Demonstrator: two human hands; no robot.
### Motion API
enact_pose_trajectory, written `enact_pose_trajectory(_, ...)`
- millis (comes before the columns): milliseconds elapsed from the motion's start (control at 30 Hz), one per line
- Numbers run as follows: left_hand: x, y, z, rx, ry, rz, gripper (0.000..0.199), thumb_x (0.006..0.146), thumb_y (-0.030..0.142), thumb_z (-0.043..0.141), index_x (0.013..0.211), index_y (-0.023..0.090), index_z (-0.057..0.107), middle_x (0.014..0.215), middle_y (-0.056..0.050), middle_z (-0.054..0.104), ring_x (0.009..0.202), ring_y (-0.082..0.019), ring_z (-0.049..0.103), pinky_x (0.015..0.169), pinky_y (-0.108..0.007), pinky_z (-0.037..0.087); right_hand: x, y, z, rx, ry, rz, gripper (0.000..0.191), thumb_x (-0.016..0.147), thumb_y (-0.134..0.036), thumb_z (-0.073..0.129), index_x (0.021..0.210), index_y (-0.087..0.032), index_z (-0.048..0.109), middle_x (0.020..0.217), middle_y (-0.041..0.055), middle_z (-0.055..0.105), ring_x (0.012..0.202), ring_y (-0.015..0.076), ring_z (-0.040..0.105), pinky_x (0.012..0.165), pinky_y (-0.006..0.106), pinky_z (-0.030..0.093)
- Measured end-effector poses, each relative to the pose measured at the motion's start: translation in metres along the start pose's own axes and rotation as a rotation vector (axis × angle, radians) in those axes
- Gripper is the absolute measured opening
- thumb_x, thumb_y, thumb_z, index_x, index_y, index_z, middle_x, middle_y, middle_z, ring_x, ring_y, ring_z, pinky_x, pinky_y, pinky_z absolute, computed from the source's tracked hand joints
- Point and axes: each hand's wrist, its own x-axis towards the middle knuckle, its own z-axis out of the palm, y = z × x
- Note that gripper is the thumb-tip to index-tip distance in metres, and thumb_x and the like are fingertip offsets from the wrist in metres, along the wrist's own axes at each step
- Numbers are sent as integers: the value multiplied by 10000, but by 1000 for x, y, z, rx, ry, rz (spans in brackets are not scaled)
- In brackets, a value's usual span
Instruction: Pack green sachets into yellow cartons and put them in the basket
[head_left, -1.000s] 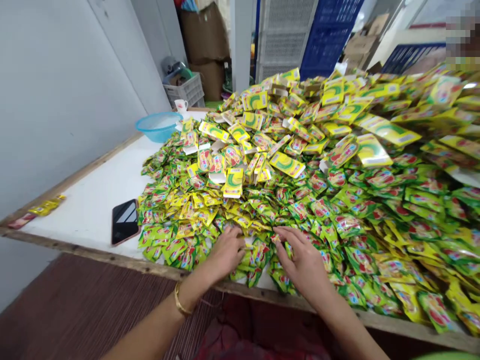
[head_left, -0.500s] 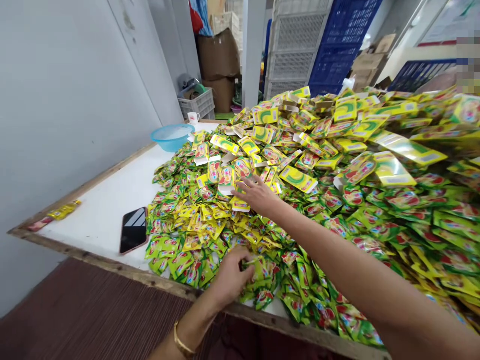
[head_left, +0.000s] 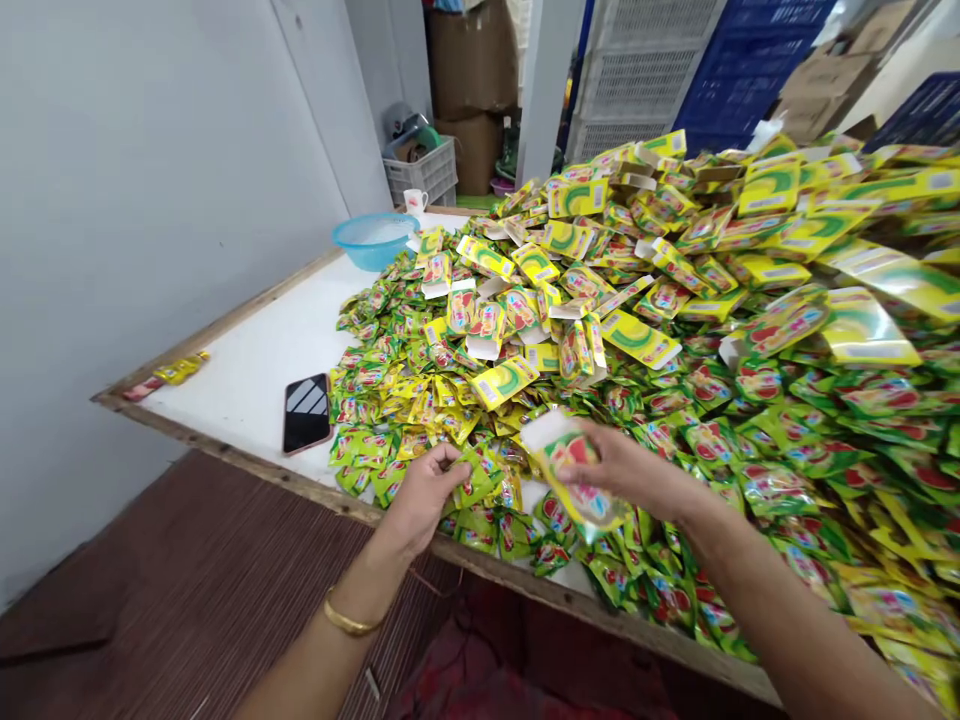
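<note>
My right hand (head_left: pixel 611 465) grips a yellow and green printed carton (head_left: pixel 574 470), tilted, with its white open flap toward the upper left. Fingers pinched, my left hand (head_left: pixel 431 490) holds a small green sachet (head_left: pixel 476 478) just above the near part of the pile. Loose green sachets (head_left: pixel 667 595) lie under and around both hands, with yellow sachets (head_left: pixel 420 400) mixed in beyond the left one. Behind them are heaped more cartons (head_left: pixel 510 380), several with white flaps standing open.
A phone (head_left: pixel 307 413) lies left of the pile. Further back are a blue basin (head_left: pixel 373 243) and a white mug (head_left: pixel 415 201). A wooden edge (head_left: pixel 247 471) borders the white table (head_left: pixel 232 370). Stacked crates (head_left: pixel 637 75) stand behind.
My right hand has come from the carton heap toward me and now holds a carton. My left hand has lifted a sachet from the pile. The view has shifted.
</note>
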Motion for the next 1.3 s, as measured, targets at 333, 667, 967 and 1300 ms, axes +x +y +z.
enact_pose_trajectory(333, 0, -13, 4, 501, 22, 226, 106, 689, 275, 563, 676, 169, 564, 629, 20, 571, 565, -115, 459, 557, -227, 351, -34, 3, 86, -837, 313, 85, 715, 780, -373, 637, 1395, -160, 341, 1224, 169, 547, 1004, 281, 577, 770, 382, 476)
enact_pose_trajectory(667, -2, -2, 31, 664, 137, 606, 78, 769, 172, 501, 705, 191, 540, 880, -43, 673, 877, -171, 615, 802, -296, 454, -45, 15, 90, -855, 455, -191, 661, 789, -258, 515, 1415, -191, 312, 1178, 124, 529, 1001, 254, 503, 833, 377, 429)
enact_pose_trajectory(967, -3, -9, 41, 591, 201, 418, 73, 732, 168, 523, 667, 190, 500, 662, 29, 579, 612, -118, 532, 603, -226, 419, -34, 22, 109, -724, 689, -267, 614, 839, -289, 479, 1404, -132, 300, 1101, 132, 558, 994, 248, 512, 822, 372, 461)
enact_pose_trajectory(1300, 2, -15, 55, 450, 283, 466, 60, 741, 169, 526, 798, 181, 541, 766, -5, 594, 722, -136, 561, 705, -256, 459, -29, 29, 118, -517, 705, -316, 695, 799, -289, 503, 1430, -143, 252, 1140, 145, 530, 998, 252, 540, 794, 378, 505)
